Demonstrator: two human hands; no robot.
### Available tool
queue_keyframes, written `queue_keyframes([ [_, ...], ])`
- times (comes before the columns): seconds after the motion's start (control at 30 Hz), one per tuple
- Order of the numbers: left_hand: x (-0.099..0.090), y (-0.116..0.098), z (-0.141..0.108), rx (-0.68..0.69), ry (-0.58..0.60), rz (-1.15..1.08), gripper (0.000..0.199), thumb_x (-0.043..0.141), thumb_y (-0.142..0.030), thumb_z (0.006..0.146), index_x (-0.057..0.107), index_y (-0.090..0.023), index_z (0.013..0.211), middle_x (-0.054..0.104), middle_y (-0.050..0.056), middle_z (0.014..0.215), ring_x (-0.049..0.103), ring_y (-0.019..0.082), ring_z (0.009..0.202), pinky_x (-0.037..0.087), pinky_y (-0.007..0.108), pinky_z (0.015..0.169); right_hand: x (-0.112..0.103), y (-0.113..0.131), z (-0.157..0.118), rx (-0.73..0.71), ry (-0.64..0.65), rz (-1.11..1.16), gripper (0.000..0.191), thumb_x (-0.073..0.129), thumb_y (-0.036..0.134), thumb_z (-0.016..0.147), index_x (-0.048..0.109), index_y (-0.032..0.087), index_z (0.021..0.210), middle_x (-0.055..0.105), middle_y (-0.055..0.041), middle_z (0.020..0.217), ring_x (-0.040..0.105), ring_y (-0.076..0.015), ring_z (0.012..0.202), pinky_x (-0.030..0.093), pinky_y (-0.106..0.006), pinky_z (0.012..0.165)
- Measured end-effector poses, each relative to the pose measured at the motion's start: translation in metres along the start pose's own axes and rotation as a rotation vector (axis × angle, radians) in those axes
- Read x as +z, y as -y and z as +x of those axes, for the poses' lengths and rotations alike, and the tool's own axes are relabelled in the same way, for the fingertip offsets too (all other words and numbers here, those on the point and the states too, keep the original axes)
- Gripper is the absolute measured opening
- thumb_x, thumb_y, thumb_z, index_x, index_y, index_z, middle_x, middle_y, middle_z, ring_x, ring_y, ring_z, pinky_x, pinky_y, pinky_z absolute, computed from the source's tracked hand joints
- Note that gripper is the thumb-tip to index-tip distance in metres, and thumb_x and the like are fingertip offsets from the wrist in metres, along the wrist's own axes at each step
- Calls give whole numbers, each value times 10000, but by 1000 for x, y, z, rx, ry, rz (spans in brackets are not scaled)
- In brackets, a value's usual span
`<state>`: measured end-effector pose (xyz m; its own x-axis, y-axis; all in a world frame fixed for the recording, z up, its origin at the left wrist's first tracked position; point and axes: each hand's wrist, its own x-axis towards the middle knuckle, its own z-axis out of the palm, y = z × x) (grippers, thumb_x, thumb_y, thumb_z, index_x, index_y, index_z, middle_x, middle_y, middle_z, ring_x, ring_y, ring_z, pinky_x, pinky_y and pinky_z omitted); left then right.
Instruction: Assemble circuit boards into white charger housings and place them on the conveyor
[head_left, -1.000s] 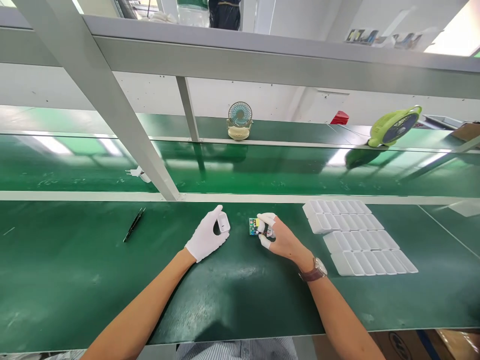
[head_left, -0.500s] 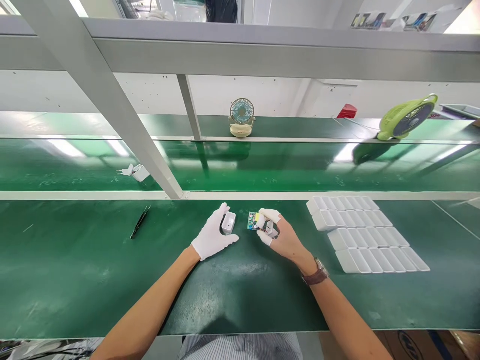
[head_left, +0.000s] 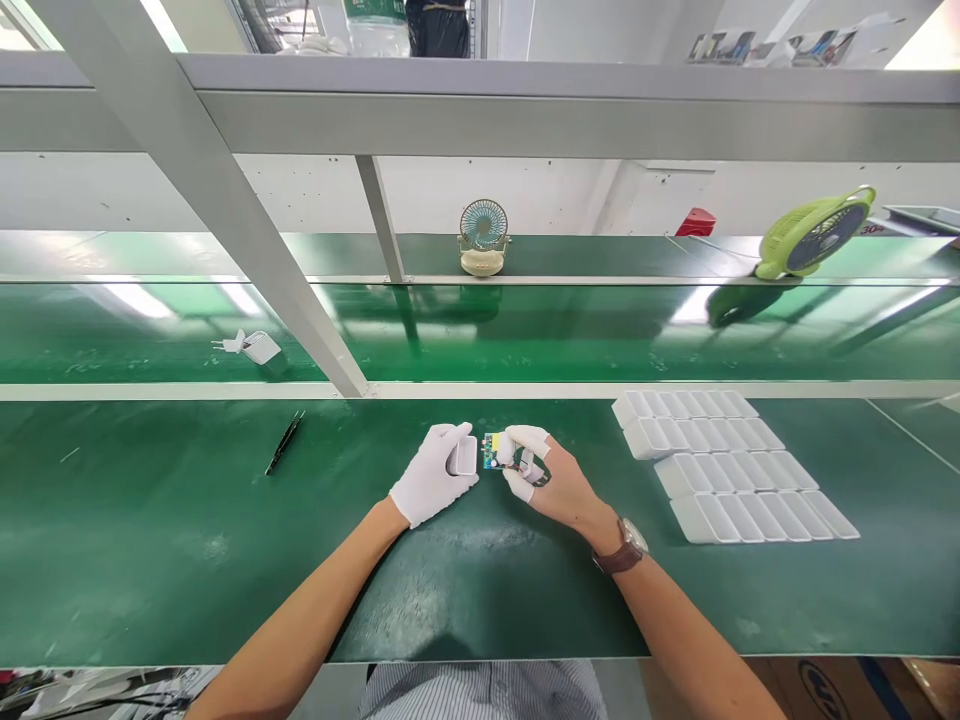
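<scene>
White plastic, small and box-shaped, the housing (head_left: 465, 456) rests in the curl of my gloved left hand (head_left: 433, 478), thumb and fingers closed around it, its hollow apparently facing up. Just right of the housing, a narrow gap off, the green-and-yellow rectangular circuit board (head_left: 491, 450) juts from my right hand (head_left: 556, 488), whose white-covered fingertips are drawn together on its right end; I cannot tell which parts they press. I'd best pinch by the edges, lightly, so nothing soldered on bends, and brace the housing without squeezing its walls. Level wrists should help me line the two up. Slim black metal-looking tweezers (head_left: 286, 442) lie well left of the housing; white plastic compartment trays (head_left: 716, 492) lie well right.
</scene>
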<state>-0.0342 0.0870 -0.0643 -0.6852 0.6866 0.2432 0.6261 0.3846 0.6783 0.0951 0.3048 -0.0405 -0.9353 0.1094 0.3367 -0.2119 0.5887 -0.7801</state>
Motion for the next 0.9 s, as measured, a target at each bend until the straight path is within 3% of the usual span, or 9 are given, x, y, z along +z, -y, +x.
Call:
queue_keyframes([
  [0.1, 6, 3, -2, 87, -75, 72, 777, 725, -135, 791, 409, -254, 1491, 510, 126, 1316, 538, 268, 1271, 466, 450, 1104, 3, -2, -3, -144, -46, -104, 564, 650, 242, 895, 506, 293, 1438, 580, -106, 1387, 643, -255, 1173, 600, -412, 951],
  [0.27, 12, 12, -3, 133, -47, 103, 777, 742, -184, 810, 385, -234, 1499, 504, 162, 1360, 553, 301, 1274, 491, 475, 1082, 6, -4, -4, -274, -12, -206, 637, 645, 225, 919, 407, 298, 1505, 614, -116, 1351, 597, -281, 1263, 536, -486, 1066],
  [0.67, 17, 16, -4, 205, 9, 142, 876, 744, -135, 795, 326, -269, 1554, 504, 149, 1348, 554, 290, 1251, 528, 453, 1028, 7, -1, -1, -305, 33, -366, 629, 642, 254, 909, 407, 194, 1489, 682, -144, 1207, 610, -351, 1220, 559, -570, 1017],
  [0.9, 15, 12, -4, 222, 13, 169, 902, 734, -134, 801, 297, -284, 1575, 502, 153, 1339, 571, 288, 1216, 536, 458, 1003, 8, 0, 0, -338, 41, -381, 658, 612, 232, 919, 351, 192, 1521, 682, -139, 1179, 632, -334, 1181, 547, -575, 1035],
])
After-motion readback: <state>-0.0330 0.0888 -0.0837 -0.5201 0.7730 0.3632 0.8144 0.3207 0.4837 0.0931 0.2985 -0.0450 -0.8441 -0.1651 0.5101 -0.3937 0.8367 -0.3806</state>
